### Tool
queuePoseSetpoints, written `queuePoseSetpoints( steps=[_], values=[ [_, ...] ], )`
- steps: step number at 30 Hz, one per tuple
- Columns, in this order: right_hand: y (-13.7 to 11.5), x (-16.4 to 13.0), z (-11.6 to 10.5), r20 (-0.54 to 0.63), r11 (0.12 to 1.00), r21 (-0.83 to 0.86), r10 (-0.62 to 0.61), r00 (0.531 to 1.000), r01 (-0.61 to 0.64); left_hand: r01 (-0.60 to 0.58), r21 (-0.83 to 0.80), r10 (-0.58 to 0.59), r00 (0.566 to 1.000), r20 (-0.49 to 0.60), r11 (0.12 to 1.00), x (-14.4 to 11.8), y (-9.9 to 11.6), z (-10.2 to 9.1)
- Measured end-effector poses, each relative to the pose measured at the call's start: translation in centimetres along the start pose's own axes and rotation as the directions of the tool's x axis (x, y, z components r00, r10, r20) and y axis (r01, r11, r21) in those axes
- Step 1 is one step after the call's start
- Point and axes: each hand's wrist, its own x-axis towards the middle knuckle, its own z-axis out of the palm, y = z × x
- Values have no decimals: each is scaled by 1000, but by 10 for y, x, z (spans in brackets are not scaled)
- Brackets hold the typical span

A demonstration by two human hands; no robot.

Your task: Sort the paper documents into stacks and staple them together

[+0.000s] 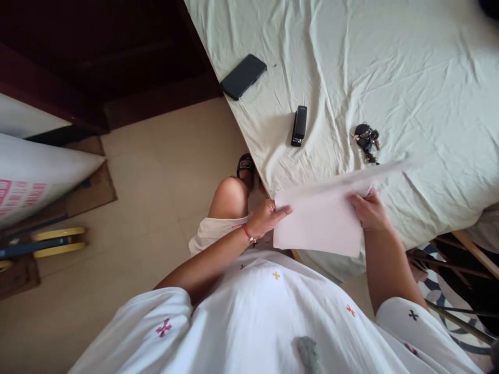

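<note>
Head view: both hands, left hand and right hand, grip paper sheets, long axis left-right.

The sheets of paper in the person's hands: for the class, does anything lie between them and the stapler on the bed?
Nothing visible does. The paper, held by the left hand and right hand, hangs over the bed's edge; only bare sheet separates it from the stapler. The keys lie off to the right.

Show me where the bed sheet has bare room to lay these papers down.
Bare sheet spreads wide right of and beyond the keys, up to the far edge. A smaller gap lies between phone and stapler. The near edge is crowded: left hand and right hand hold the papers there, stapler and keys just beyond.
</note>
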Motion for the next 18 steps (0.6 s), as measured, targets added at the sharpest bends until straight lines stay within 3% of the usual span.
queuePoseSetpoints(
  steps=[3,7,11,15,18],
  values=[
    [11,-7,9,-11,987,105,120,993,-118,40,-258,-57,997,-58,965,0,1,-4],
    [21,-11,7,117,970,134,187,975,-202,39,-458,-105,987,-119,888,13,14,-10],
    [25,-6,-2,194,987,109,93,977,-115,49,-468,-128,982,-138,882,19,17,-8],
    [21,3,-5,61,984,178,-39,997,28,77,-426,-118,991,-69,901,20,14,-1],
    [14,7,-3,18,986,154,-63,998,59,49,-383,-70,997,-42,922,23,16,2]
  ],
)
